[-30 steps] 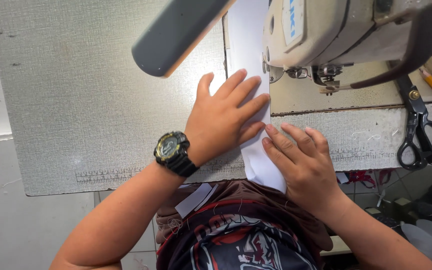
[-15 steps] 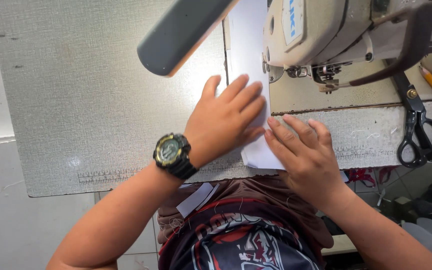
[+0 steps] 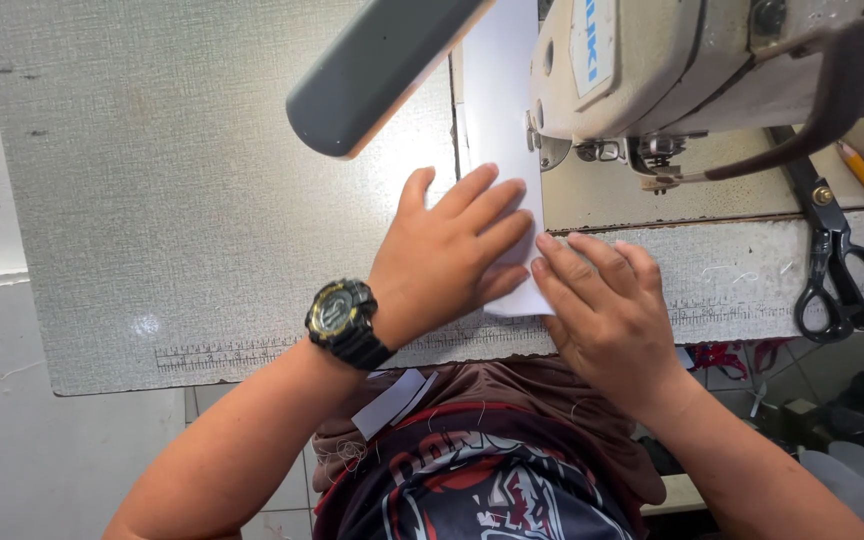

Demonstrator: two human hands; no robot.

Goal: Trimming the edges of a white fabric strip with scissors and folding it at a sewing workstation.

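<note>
Both palms flat, nothing pinched: left hand [image 3: 449, 258] and right hand [image 3: 607, 310] press white fabric strip [image 3: 497, 110] on table [image 3: 152, 200] beside sewing machine [image 3: 692, 70]. Risk imo: strip skews if pressure uneven.

Black wristwatch [image 3: 340, 318] with yellow trim; bare forearms; dark printed shirt [image 3: 472, 470].

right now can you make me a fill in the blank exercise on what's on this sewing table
1. Both hands press flat on a strip of ____ fabric.
2. The left hand has a black ____ on its wrist.
3. The black scissors lie to the ____ of the right hand.
4. The sewing machine stands ____ the right hand.

Missing words: white; watch; right; beyond
</note>
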